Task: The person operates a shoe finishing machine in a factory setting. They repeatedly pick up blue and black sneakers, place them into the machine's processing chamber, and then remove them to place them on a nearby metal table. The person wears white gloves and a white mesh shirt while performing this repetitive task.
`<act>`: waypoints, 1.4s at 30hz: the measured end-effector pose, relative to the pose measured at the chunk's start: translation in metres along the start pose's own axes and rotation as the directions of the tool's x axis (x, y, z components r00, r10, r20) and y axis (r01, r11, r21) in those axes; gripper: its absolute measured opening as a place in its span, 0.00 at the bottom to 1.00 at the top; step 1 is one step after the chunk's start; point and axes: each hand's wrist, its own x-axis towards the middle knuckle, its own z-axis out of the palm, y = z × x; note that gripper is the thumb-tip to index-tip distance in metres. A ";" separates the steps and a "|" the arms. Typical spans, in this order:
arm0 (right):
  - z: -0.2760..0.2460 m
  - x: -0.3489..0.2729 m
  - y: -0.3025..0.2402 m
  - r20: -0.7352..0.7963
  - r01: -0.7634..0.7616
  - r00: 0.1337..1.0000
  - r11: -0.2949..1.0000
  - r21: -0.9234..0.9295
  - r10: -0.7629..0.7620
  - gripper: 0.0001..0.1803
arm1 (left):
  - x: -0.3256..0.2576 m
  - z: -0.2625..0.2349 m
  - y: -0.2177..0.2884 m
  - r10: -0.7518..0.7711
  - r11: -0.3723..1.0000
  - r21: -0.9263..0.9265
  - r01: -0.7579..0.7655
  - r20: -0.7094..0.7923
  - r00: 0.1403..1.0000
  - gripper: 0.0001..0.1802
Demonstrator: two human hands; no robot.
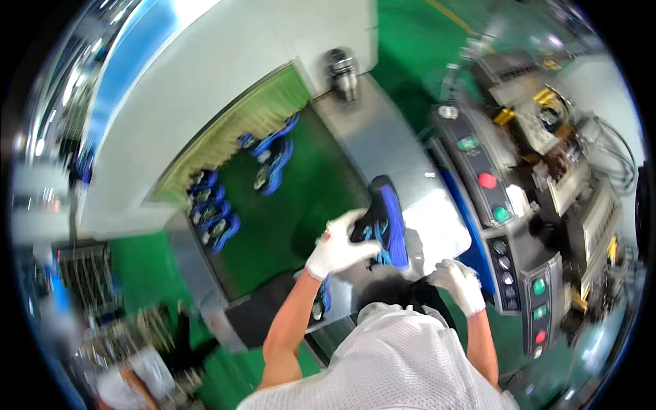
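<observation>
Gripped in my gloved left hand [342,247] is a black sports shoe [391,222] with a bright blue-violet sole and light blue trim. The thumb and fingers close around its side, and the sole is turned to the right, over the metal edge of the machine. My right hand [459,281], also in a white glove, hovers to the right of the shoe and apart from it. Its fingers are loosely bent, slightly blurred, and nothing shows in them. Under my left forearm, part of another blue shoe [322,302] is visible.
On the green conveyor belt [301,191] lie several blue-and-black shoes [217,213] at left and more shoes [275,160] farther back, before a fringed curtain [232,130]. Control panels with coloured buttons [486,180] flank the right side. A person [133,383] works at lower left.
</observation>
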 end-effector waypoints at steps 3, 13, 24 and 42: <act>0.037 0.006 -0.054 0.332 -0.340 0.911 0.901 0.269 0.245 0.29 | 0.016 0.029 0.069 0.337 0.937 -0.037 -0.347 0.353 0.873 0.40; -0.096 -0.060 -0.151 0.056 0.222 0.892 0.544 0.809 -0.448 0.41 | 0.222 0.207 0.247 0.558 0.712 0.181 -0.678 0.441 0.703 0.32; -0.203 -0.153 -0.176 -0.295 0.534 0.808 0.422 0.733 -0.510 0.54 | 0.491 0.457 0.270 0.599 0.428 0.709 -0.560 0.242 0.763 0.43; -0.184 -0.008 -0.311 -0.519 0.582 0.788 0.673 0.456 -0.330 0.20 | 0.292 0.227 0.290 0.529 0.797 0.347 -0.495 -0.004 0.849 0.38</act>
